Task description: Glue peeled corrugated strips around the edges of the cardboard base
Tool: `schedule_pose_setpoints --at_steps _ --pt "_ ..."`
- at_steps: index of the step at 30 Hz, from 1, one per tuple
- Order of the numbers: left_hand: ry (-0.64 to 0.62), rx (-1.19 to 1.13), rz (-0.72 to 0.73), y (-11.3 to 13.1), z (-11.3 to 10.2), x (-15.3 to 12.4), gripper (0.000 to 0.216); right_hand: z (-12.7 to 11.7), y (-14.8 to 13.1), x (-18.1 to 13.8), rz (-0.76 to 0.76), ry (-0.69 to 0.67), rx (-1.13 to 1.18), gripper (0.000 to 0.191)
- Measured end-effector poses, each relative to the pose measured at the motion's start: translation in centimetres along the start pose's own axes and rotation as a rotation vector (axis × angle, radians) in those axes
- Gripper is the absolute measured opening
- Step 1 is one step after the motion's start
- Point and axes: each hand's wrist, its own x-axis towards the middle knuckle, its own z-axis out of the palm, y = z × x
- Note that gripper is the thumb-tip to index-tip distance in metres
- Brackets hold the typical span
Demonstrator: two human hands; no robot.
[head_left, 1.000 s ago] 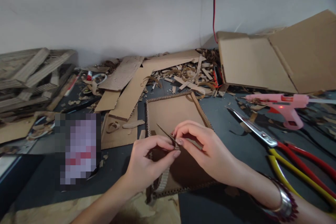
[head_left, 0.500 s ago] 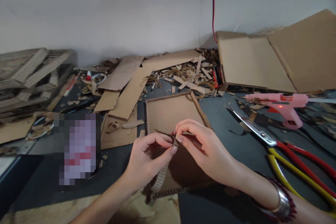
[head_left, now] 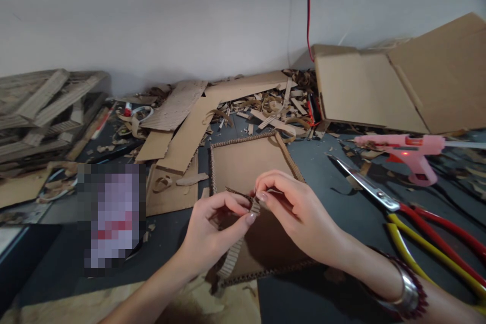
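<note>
Between thumb and fingers, my left hand (head_left: 216, 233) pinches a corrugated cardboard strip (head_left: 232, 258), whose loose end hangs below. My right hand (head_left: 294, 212) has its fingertips closed at the strip's upper, folded part, right beside the left fingertips. Both hands are above a flat cardboard panel (head_left: 246, 162) edged with a raised border of corrugated strip along the sides that show. My hands and forearms cover part of the panel's middle and its right side.
On the right lie a pink glue gun (head_left: 402, 149) with a lit red light and large scissors (head_left: 383, 200) with red and yellow handles. Cardboard scraps (head_left: 266, 106) pile up at the back. An open cardboard box (head_left: 372, 91) stands back right; stacked strips (head_left: 45, 106) lie left.
The right fingertips have shifted slightly to the right along the strip. My left hand keeps its pinch, nearly still.
</note>
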Motion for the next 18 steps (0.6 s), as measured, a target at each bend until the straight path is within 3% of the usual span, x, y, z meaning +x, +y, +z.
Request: schedule_pose_setpoints --at_steps 7,18 --pt "-0.002 -0.043 0.000 0.22 -0.07 0.06 0.014 -0.21 0.15 0.13 0.000 0.018 0.112 0.003" --pt "-0.069 -0.031 -0.019 -0.09 -0.42 0.25 0.012 -0.64 0.11 0.20 -0.046 -0.013 0.068 0.010"
